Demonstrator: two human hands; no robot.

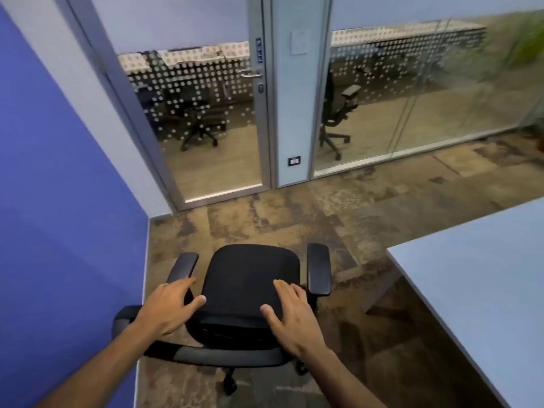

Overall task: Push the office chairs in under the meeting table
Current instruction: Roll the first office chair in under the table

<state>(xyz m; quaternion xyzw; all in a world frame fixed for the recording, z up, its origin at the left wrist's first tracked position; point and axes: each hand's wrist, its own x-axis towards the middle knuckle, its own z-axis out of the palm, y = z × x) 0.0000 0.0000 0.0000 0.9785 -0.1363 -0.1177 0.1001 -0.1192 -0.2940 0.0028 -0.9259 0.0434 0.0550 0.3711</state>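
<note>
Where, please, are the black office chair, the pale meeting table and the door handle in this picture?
Black fabric office chair [250, 278]: head view, middle of the seat cushion.
Pale flat-topped meeting table [482, 278]: head view, bare tabletop.
Silver metal door handle [250, 74]: head view, lever.

A flat blue wall [59, 172] meets mottled brown carpet tiles [294, 219] in a glass-fronted office. A grey-framed glass door [206, 128] and dot-frosted glass partition [426, 92] look onto black swivel chairs [335, 113] and long desks [406, 33] standing on pale flooring outside.
</note>
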